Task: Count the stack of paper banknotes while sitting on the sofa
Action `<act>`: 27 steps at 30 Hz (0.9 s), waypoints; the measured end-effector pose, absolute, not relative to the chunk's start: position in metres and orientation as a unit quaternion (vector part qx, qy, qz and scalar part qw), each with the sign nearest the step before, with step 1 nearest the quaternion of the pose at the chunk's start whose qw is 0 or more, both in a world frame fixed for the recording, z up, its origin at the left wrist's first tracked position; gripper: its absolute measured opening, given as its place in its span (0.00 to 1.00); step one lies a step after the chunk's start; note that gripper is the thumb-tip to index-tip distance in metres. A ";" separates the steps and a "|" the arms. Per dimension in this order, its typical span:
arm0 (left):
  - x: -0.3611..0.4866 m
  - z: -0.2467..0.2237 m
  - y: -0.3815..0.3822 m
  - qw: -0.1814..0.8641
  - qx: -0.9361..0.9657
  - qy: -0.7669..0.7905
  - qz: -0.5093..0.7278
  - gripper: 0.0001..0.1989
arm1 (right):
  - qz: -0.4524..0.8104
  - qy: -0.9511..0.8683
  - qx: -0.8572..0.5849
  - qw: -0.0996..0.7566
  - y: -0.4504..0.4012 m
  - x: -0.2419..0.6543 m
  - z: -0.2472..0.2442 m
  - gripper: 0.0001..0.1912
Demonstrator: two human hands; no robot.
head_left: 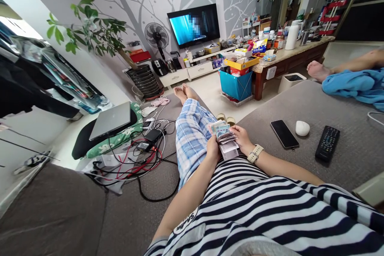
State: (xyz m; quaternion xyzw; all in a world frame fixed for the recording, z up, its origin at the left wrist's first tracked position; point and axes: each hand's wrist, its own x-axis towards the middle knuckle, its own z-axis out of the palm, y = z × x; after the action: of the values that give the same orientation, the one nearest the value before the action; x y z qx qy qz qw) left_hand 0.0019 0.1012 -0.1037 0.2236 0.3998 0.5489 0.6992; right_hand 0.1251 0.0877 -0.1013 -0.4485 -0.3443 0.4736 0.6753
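Both your hands hold the stack of banknotes over your lap: left hand beneath, right hand closed on its edge. Stack looks loosely fanned, so a slack pinch could drop notes onto the sofa.

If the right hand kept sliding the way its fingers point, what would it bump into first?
The right hand points leftward across the lap, so it would likely meet the stack of banknotes it already holds, then the left hand right behind.
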 end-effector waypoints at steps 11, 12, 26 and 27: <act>0.003 -0.101 0.102 0.688 0.244 0.408 0.547 0.08 | 0.509 -0.347 -0.434 0.657 0.083 0.126 -0.099 0.20; 0.003 -0.101 0.101 0.689 0.244 0.409 0.547 0.08 | 0.515 -0.349 -0.433 0.652 0.083 0.126 -0.098 0.21; 0.000 -0.102 0.100 0.694 0.249 0.402 0.542 0.12 | 0.436 -0.334 -0.503 0.668 0.092 0.130 -0.108 0.24; 0.000 -0.102 0.100 0.694 0.250 0.401 0.543 0.12 | 0.429 -0.344 -0.506 0.665 0.092 0.130 -0.108 0.24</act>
State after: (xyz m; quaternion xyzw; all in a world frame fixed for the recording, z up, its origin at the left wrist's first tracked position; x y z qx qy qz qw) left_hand -0.0002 0.1001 -0.1024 0.2498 0.4013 0.5426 0.6944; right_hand 0.1301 0.0924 -0.1080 -0.5060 -0.3435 0.4293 0.6646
